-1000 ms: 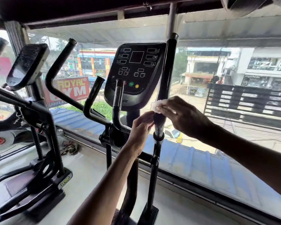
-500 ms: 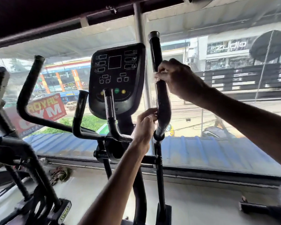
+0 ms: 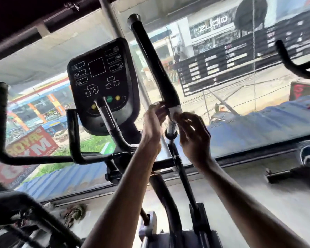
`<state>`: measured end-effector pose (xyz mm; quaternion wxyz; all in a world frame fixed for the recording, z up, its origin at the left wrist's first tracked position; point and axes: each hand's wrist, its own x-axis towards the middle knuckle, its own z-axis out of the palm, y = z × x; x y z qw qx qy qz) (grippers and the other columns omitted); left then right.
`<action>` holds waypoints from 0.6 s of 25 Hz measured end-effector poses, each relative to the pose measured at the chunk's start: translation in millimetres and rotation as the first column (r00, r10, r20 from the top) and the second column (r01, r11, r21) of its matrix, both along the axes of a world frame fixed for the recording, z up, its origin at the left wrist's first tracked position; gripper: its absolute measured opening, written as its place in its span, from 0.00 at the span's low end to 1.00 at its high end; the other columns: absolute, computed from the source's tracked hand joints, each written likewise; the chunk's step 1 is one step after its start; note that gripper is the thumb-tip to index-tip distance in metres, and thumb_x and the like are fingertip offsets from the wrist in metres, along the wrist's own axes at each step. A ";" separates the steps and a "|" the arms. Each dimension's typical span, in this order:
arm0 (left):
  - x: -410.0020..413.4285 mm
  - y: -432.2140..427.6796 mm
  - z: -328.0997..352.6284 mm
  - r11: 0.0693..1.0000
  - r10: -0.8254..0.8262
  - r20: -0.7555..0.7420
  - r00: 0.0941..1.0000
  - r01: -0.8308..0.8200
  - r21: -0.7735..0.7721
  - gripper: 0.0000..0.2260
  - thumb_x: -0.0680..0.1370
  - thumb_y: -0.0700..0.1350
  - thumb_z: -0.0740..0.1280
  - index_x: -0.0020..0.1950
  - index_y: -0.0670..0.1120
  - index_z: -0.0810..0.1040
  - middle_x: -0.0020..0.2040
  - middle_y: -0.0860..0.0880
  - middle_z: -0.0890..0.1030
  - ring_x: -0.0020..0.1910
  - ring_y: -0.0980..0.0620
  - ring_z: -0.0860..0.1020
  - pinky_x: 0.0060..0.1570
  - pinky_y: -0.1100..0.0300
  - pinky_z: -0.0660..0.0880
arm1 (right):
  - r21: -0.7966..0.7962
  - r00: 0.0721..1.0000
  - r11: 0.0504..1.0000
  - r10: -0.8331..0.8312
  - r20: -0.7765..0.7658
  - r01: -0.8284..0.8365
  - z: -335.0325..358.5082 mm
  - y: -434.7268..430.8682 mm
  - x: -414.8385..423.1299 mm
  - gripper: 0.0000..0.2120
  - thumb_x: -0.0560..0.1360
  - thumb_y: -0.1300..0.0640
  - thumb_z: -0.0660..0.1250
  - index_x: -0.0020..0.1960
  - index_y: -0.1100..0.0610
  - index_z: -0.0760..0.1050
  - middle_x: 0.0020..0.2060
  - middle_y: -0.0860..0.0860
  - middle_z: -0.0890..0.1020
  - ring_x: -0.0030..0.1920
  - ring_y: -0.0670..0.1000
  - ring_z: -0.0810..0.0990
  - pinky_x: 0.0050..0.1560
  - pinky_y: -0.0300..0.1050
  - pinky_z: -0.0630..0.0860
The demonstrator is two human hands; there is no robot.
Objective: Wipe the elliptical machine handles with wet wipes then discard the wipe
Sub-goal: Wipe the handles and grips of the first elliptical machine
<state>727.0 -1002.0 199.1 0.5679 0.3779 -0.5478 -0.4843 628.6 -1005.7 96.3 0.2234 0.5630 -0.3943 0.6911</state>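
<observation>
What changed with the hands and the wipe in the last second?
The right hand, its grip around the wet wipe, ran up the right handle, then slid down to its lower end. The left hand stayed low at the handle. The console stayed put.

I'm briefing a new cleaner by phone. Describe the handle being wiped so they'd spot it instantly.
Find the black console with green and yellow buttons. Just right of it rises a long black handle, the tallest there. Only this one has a white wipe on its lower end.
</observation>
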 end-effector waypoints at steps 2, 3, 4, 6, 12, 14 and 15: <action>1.1 -1.5 -0.3 1.000 -0.015 -0.006 1.000 0.015 0.002 0.18 0.85 0.43 0.52 0.46 0.46 0.81 0.36 0.55 0.86 0.39 0.59 0.81 0.52 0.59 0.72 | -0.031 0.990 1.000 -0.002 0.142 0.006 2.9 3.7 17.5 0.10 0.81 0.66 0.69 0.61 0.62 0.84 0.51 0.60 0.84 0.50 0.57 0.83 0.60 0.31 0.73; 2.0 -2.7 -0.2 1.000 -0.025 -0.002 1.000 0.025 0.001 0.19 0.85 0.43 0.51 0.46 0.46 0.81 0.37 0.54 0.86 0.39 0.59 0.81 0.52 0.58 0.72 | -0.056 0.980 0.998 0.005 0.200 0.006 17.2 3.2 20.7 0.10 0.80 0.66 0.69 0.60 0.63 0.84 0.51 0.60 0.84 0.50 0.57 0.83 0.57 0.33 0.75; 2.9 -2.5 0.3 0.999 -0.036 0.007 0.999 0.036 -0.001 0.19 0.85 0.44 0.51 0.46 0.47 0.81 0.37 0.54 0.86 0.40 0.59 0.82 0.55 0.58 0.72 | -0.070 0.973 0.997 0.008 0.229 0.009 34.8 2.2 21.5 0.10 0.81 0.65 0.69 0.60 0.63 0.84 0.51 0.59 0.84 0.50 0.56 0.82 0.56 0.34 0.76; 3.0 -1.2 1.5 0.999 -0.052 0.026 0.998 0.053 -0.008 0.19 0.85 0.45 0.52 0.46 0.46 0.81 0.39 0.54 0.86 0.42 0.58 0.82 0.59 0.57 0.72 | -0.064 0.977 0.997 -0.029 0.213 0.043 53.1 -3.7 22.1 0.11 0.80 0.63 0.70 0.61 0.61 0.84 0.52 0.58 0.84 0.52 0.55 0.81 0.55 0.36 0.77; 8.7 -3.1 -0.6 0.998 -0.057 0.041 0.998 0.057 -0.009 0.21 0.87 0.52 0.50 0.53 0.45 0.81 0.46 0.49 0.86 0.53 0.50 0.81 0.69 0.49 0.70 | -0.044 0.967 0.997 -0.044 0.250 0.056 18.4 7.1 29.9 0.10 0.79 0.67 0.71 0.59 0.60 0.85 0.50 0.57 0.84 0.50 0.53 0.81 0.53 0.35 0.77; 7.7 -3.9 -0.4 0.998 -0.058 0.077 0.995 0.059 -0.003 0.22 0.86 0.54 0.50 0.56 0.44 0.81 0.49 0.48 0.86 0.52 0.52 0.81 0.65 0.51 0.72 | -0.055 0.965 0.997 -0.031 0.261 0.047 48.1 -2.3 28.0 0.11 0.80 0.65 0.70 0.60 0.61 0.85 0.51 0.58 0.84 0.52 0.54 0.80 0.55 0.33 0.74; 7.4 -3.7 -0.4 0.999 -0.053 0.090 0.995 0.053 -0.004 0.23 0.86 0.55 0.50 0.58 0.44 0.81 0.50 0.48 0.85 0.52 0.53 0.81 0.62 0.53 0.73 | -0.040 0.971 0.998 -0.047 0.233 0.058 57.9 -5.5 28.8 0.11 0.80 0.64 0.69 0.61 0.60 0.84 0.52 0.57 0.84 0.53 0.55 0.80 0.57 0.32 0.71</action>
